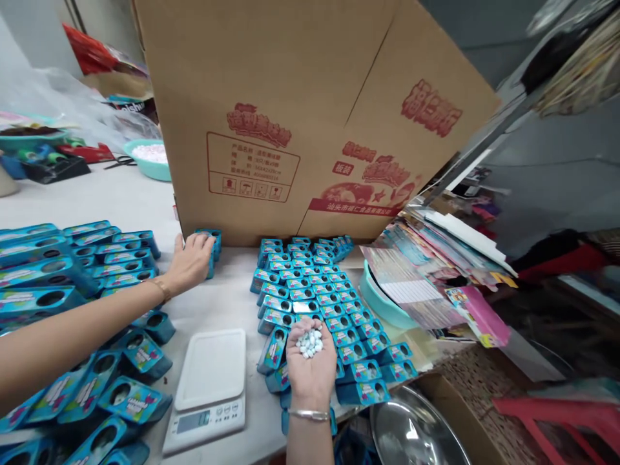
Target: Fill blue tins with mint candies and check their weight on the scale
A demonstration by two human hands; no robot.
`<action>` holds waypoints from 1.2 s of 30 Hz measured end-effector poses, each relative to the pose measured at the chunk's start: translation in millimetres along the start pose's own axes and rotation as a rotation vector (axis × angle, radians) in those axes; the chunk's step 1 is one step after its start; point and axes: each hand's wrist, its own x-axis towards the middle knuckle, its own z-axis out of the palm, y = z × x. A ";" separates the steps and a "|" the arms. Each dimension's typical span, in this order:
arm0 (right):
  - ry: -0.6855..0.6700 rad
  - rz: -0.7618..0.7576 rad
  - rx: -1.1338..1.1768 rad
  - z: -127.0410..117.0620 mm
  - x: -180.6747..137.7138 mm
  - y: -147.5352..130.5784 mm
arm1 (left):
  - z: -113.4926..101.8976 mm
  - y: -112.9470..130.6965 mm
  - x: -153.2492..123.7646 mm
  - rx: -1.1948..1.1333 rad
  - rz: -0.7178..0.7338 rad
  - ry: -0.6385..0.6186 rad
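Note:
My left hand (190, 263) reaches out to the foot of the big carton, its fingers bent over a small blue box (216, 244); the hand covers part of that box. My right hand (310, 368) is palm up with its fingers curled, cupping a little heap of pale blue-white candy-like pieces (309, 343). Under and around it stand rows of blue boxes (329, 299) with round dark openings. A white digital kitchen scale (211, 368) lies between my arms, its pan bare. More blue boxes (130, 266) crowd the left side, beneath my left forearm.
A large brown carton (271, 77) with red print walls off the back of the table. To the right sit a turquoise basin (382, 300), stacked printed cards (421, 284) and a steel bowl (411, 429). Another turquoise bowl (154, 169) of pale pieces stands at back left.

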 end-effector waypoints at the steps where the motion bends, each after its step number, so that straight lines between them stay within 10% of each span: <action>1: -0.006 -0.010 -0.004 0.7 -0.2 -1.0 | 1.0 9.8 -0.3 -0.016 0.021 0.014; 10: -0.093 -0.047 -0.127 -1.0 -6.0 -2.8 | 30.0 105.9 21.3 -0.175 0.240 -0.082; 15: -0.126 -0.120 -0.164 -8.9 -11.6 -22.3 | 7.1 71.2 8.3 -0.189 0.144 -0.065; 20: -0.136 -0.047 -0.077 -6.6 -9.3 -16.4 | -44.3 31.4 -63.6 -0.212 0.096 -0.046; 27: -0.218 0.130 -0.051 -5.7 -7.7 19.0 | -47.7 58.7 -157.6 -0.274 0.159 -0.142; 36: -0.182 0.107 -0.207 -6.6 -7.7 35.0 | -67.5 46.4 -169.6 -0.253 -0.057 0.036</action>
